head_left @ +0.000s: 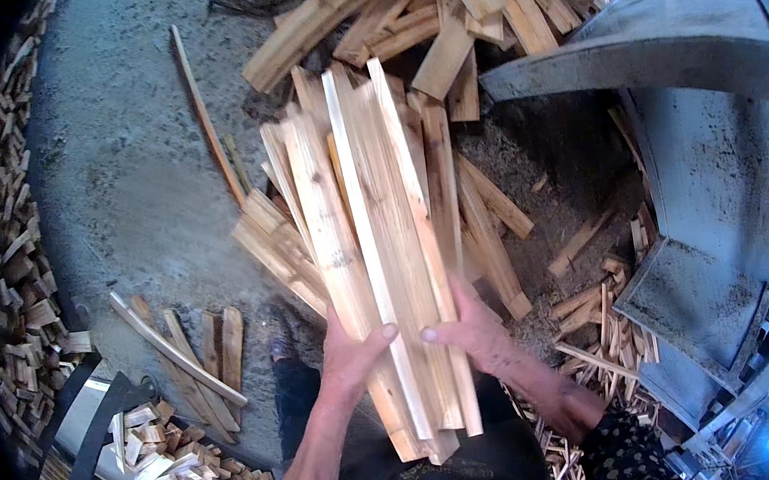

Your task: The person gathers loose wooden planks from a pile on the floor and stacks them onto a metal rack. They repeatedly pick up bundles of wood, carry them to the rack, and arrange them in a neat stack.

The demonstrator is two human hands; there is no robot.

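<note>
Our left hand [348,352] and right hand [472,330] both close their fingers around a bundle of split wood slats [375,241], thumbs pressed on top, near six o'clock. The bundle points toward twelve. Loose slats [490,237] lie beneath, a grey metal machine [710,152] sits at three, stacked offcuts [10,276] at nine.

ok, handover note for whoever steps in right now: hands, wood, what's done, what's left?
Left hand: gripping the bundle of long pale split wood slats from its left side, thumb across the front.
Right hand: gripping the same bundle from the right.
Bundle is held up lengthwise above the grey concrete floor.
Done: slats gathered into one bundle.
Left: loose pale wood pieces piled ahead, beside the grey metal machine.
</note>
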